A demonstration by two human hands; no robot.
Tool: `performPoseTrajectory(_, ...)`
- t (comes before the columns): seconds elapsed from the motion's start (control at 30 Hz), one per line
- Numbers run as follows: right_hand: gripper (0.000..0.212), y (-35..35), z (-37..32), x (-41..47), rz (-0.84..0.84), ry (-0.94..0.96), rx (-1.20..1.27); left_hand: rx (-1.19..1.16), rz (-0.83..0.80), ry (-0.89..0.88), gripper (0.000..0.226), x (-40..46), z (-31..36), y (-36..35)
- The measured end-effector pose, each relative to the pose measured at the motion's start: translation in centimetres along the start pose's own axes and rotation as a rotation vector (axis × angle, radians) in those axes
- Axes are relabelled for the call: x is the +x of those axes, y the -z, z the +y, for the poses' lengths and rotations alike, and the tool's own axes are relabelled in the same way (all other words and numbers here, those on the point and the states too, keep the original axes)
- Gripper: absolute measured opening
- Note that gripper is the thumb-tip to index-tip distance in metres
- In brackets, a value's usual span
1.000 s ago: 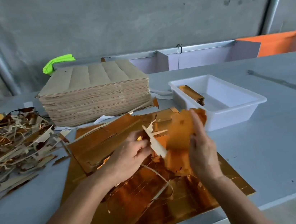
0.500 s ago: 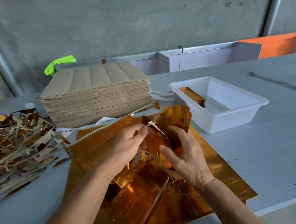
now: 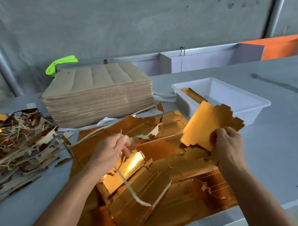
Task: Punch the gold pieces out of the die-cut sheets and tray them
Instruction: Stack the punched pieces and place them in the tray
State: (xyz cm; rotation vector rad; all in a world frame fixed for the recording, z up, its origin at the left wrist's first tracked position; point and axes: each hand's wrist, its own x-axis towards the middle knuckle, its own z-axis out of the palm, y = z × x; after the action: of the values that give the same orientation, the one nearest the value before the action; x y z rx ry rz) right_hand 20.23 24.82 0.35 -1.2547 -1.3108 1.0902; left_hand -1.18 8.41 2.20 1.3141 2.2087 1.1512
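Gold piece (image 3: 205, 124) gripped in right hand (image 3: 228, 146).

Single head-mounted wide-angle view. It looks forward and down from the near edge of the bench (image 3: 290, 141), close above both forearms. The far wall (image 3: 131, 16) fills the upper frame.

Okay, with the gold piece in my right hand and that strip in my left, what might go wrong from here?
The right hand grips the gold piece by one corner only, so it may bend or slip before reaching the white tray. The waste strip pinched by the left hand trails over loose pieces and could drag them.
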Motion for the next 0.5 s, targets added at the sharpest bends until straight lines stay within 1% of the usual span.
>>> performPoseTrajectory(0.1, 0.02, 0.6, 0.1, 0.5, -0.013, -0.04, 0.001, 0.314, 0.051, -0.04, 0.012, -0.1, -0.5, -0.3)
performPoseTrajectory(0.13, 0.021, 0.5, 0.2, 0.4, -0.035, -0.045, -0.006, 0.419, 0.083, -0.056, 0.016, -0.2, -0.5, -0.8)
performPoseTrajectory(0.2, 0.023, 0.1, 0.4, -0.1, -0.079, -0.041, -0.026, 0.594, 0.144, -0.062, 0.04, -0.1, -0.8, -1.9)
performPoseTrajectory(0.27, 0.023, -0.5, 0.6, -0.6, -0.094, 0.007, -0.086, 0.708, 0.222, -0.046, 0.052, 0.2, -0.8, -2.7)
performPoseTrajectory(0.3, 0.023, -0.8, 0.8, -0.8, -0.094, 0.038, -0.13, 0.722, 0.255, -0.067, 0.051, 0.3, -0.9, -3.0)
performPoseTrajectory(0.33, 0.022, -1.0, 0.9, -1.0, -0.091, 0.065, -0.171, 0.72, 0.269, -0.119, 0.045, 0.4, -1.0, -3.2)
performPoseTrajectory(0.43, 0.01, -1.3, 1.1, -1.3, -0.099, 0.075, -0.221, 0.745, 0.213, -0.33, 0.019, 0.1, -1.0, -3.8)
performPoseTrajectory(0.47, 0.009, -1.3, 1.1, -1.5, -0.099, 0.069, -0.224, 0.753, 0.184, -0.374, 0.016, 0.0, -1.0, -3.9)
performPoseTrajectory(0.5, 0.014, -1.2, 1.1, -1.6, -0.101, 0.073, -0.226, 0.766, 0.169, -0.392, 0.018, -0.1, -1.1, -4.0)
